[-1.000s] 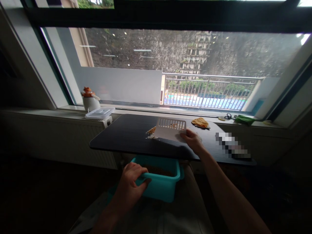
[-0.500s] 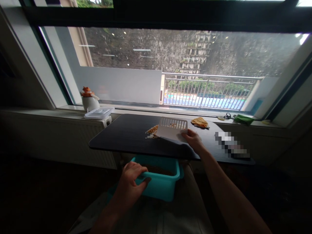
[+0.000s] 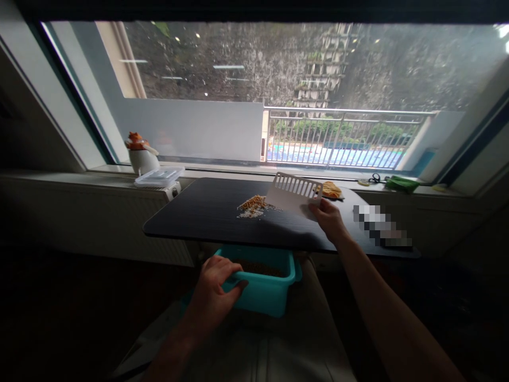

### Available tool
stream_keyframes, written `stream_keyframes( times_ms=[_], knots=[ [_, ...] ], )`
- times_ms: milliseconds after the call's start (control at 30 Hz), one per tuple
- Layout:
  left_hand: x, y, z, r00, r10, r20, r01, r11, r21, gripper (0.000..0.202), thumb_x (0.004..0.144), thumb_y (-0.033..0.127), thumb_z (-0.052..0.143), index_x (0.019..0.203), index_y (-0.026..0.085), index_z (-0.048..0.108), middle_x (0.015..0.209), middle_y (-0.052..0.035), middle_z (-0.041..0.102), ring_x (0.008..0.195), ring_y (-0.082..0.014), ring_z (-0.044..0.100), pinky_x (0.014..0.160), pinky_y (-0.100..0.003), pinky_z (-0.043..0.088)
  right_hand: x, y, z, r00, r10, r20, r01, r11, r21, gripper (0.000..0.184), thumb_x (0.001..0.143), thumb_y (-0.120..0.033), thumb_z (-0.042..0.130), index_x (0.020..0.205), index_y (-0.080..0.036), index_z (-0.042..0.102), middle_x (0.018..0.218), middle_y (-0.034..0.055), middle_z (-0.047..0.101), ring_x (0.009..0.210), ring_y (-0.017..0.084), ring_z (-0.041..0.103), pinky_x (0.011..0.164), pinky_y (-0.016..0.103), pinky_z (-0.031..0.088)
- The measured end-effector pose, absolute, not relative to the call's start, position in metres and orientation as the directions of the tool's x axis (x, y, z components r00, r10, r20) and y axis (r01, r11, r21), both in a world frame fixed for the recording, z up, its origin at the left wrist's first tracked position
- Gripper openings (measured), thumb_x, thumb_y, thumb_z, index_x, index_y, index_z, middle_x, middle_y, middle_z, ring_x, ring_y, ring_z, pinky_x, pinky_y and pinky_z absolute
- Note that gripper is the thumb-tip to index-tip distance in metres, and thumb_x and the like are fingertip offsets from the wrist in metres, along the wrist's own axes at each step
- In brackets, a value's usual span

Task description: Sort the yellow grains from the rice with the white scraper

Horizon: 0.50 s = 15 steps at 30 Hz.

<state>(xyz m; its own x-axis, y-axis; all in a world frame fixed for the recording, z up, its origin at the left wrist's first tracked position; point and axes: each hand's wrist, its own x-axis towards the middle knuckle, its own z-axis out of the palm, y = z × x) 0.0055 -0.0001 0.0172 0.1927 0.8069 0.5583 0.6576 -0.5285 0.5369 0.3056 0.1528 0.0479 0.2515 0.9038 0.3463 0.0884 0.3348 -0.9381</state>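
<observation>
My left hand (image 3: 218,286) grips the near-left rim of a turquoise plastic tub (image 3: 264,297), thumb outside and fingers over the edge. Brown grainy stuff lies inside the tub, which sits at my lap below the table's edge. In my right hand (image 3: 328,218) is a white slotted plastic scraper (image 3: 290,200), held by its right side and tilted above the dark table (image 3: 191,215). Left of the scraper lies a small pile of yellow kernels and white grains (image 3: 253,206), partly spread out on the tabletop.
A folded yellow cloth (image 3: 332,190) lies at the table's back right. A pixelated item (image 3: 382,225) rests at the right end. On the sill are a green cloth (image 3: 401,183), scissors (image 3: 375,178), a clear plastic lid (image 3: 159,177) and a white pot (image 3: 143,160).
My right hand has moved the scraper right and away from the pile, uncovering more kernels and white grains. My left hand stays on the tub's rim. The view has tipped slightly downward.
</observation>
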Motion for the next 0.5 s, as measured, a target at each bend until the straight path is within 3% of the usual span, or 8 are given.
stream_keyframes(
  times_ms=[167, 500],
  knots=[
    [0.007, 0.006, 0.027, 0.219, 0.815, 0.536, 0.649, -0.532, 0.544, 0.004, 0.077, 0.020, 0.066, 0.079, 0.023, 0.066, 0.073, -0.0002, 0.066, 0.078, -0.0221, 0.059, 0.081, -0.040, 0.050, 0.306, 0.153, 0.037, 0.247, 0.908, 0.339, 0.107, 0.322, -0.941, 0.046, 0.063, -0.057, 0.074, 0.089, -0.019, 0.068, 0.083, 0.0044, 0.073, 0.077, 0.021, 0.067, 0.072, 0.034, 0.053],
    [-0.004, 0.021, 0.016, 0.276, 0.776, 0.567, 0.646, -0.586, 0.489, 0.011, 0.079, 0.020, 0.065, 0.086, 0.028, 0.064, 0.079, 0.0007, 0.069, 0.078, -0.0213, 0.063, 0.068, -0.030, 0.053, 0.302, 0.137, 0.022, 0.337, 0.892, 0.302, 0.051, 0.303, -0.952, 0.037, 0.071, -0.053, 0.071, 0.094, -0.023, 0.069, 0.093, 0.0054, 0.074, 0.089, 0.027, 0.068, 0.085, 0.040, 0.053]
  ],
)
